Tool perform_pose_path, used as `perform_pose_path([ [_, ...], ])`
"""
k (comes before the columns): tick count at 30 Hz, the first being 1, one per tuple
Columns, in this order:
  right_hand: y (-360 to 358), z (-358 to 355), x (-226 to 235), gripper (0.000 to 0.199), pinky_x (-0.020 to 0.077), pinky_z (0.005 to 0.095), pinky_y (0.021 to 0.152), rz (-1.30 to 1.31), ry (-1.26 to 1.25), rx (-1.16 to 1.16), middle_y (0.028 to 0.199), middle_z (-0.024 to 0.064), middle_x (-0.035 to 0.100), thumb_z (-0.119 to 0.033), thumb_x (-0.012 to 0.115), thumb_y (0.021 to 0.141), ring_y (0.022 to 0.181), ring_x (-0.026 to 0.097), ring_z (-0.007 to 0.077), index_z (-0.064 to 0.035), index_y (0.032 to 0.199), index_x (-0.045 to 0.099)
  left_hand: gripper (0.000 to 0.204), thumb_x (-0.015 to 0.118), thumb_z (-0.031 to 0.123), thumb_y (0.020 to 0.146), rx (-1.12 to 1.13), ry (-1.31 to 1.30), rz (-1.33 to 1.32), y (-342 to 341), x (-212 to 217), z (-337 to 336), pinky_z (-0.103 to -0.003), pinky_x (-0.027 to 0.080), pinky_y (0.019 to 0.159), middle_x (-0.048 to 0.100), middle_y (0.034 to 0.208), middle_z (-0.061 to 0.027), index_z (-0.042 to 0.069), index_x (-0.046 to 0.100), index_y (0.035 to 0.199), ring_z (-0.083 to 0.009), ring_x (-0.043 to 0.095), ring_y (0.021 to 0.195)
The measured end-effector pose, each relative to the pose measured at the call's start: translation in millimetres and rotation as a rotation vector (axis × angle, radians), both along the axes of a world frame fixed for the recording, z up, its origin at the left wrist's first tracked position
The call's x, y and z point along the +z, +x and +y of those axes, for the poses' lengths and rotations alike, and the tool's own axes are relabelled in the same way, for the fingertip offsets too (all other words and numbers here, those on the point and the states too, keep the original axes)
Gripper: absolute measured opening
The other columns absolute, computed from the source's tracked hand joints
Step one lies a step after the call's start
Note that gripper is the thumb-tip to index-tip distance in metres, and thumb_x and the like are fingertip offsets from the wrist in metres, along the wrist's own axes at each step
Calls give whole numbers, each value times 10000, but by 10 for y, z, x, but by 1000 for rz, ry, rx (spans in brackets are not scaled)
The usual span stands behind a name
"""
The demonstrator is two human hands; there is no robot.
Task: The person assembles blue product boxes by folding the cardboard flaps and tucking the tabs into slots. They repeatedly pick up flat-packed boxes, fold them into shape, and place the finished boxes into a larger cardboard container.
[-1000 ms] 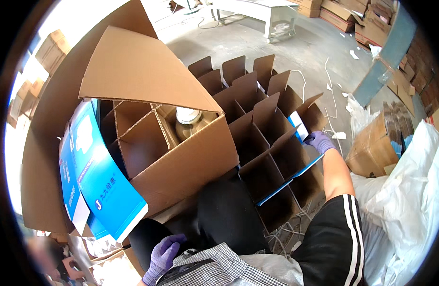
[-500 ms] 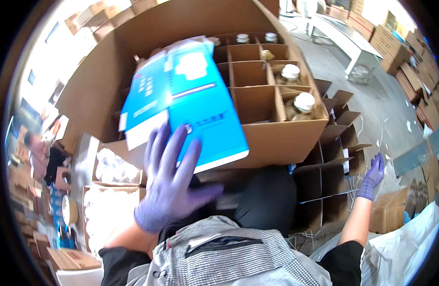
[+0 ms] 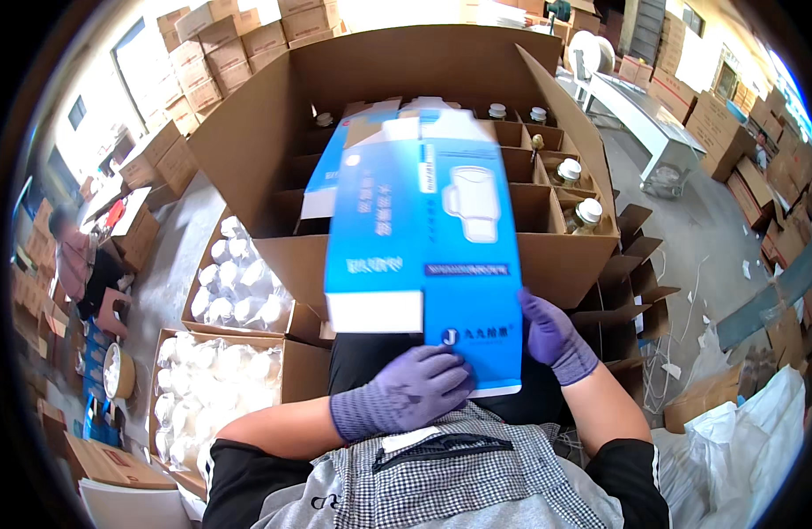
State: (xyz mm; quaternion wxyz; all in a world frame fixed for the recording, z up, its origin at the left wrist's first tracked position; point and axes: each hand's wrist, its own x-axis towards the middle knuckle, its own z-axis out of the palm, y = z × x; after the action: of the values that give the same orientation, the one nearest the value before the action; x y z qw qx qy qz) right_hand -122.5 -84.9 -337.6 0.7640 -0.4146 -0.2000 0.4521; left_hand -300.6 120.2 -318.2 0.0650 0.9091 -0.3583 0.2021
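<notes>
I hold a flat blue and white carton [image 3: 423, 238] up in front of me with both hands. My left hand [image 3: 406, 390], in a purple glove, grips its near bottom edge. My right hand [image 3: 554, 333], also gloved, holds its lower right edge. A second blue carton [image 3: 335, 167] shows just behind it. Beyond them stands a large open cardboard box [image 3: 564, 264] with cardboard dividers; lidded glass jars [image 3: 587, 213] sit in several of its cells.
Two open boxes of white wrapped items [image 3: 214, 370] lie at my left. Loose cardboard dividers [image 3: 639, 291] stand at my right, with a white bag [image 3: 741, 441] beyond. Stacked cardboard boxes [image 3: 221, 44] line the back. Another person [image 3: 75, 264] is at the far left. A white table [image 3: 639, 115] stands back right.
My right hand came in from the dividers at the right and took hold of the blue carton. The carton now stands more upright, and my left hand has shifted to its bottom edge.
</notes>
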Motion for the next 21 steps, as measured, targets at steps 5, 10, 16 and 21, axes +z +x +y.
perform_pose_path([
  [5,-281,-84,-147,478,474,341,1017,-337,-231,-112,1245,113,656,-295,688,954,1123,610,185,8,1309,584,643,783,419,772,458,-483,-273,-85,196,517,-540,333,1122,544,1306,-161,89,589,1289,-364,475,1279],
  [10,-515,-264,-445,372,489,344,980,-647,-452,47,1192,122,680,-258,684,951,1089,623,194,0,1215,648,534,682,239,916,628,-1191,-206,-36,573,1632,-388,478,982,604,1278,-147,24,508,1373,-266,589,1174],
  [16,-826,-305,704,1044,333,406,1145,-578,-105,-101,1453,130,483,-239,915,650,1378,430,268,31,1480,342,423,742,210,876,308,-1794,202,-299,1095,1209,-297,528,865,671,1085,-93,-23,618,1207,-163,655,949],
  [21,-1082,-461,1120,635,476,373,1001,-716,1,-303,1261,163,624,-482,516,1008,1153,616,253,81,1302,532,398,721,197,895,388,-1686,168,-366,997,800,-294,510,839,675,1047,-99,-27,602,1202,-159,643,938],
])
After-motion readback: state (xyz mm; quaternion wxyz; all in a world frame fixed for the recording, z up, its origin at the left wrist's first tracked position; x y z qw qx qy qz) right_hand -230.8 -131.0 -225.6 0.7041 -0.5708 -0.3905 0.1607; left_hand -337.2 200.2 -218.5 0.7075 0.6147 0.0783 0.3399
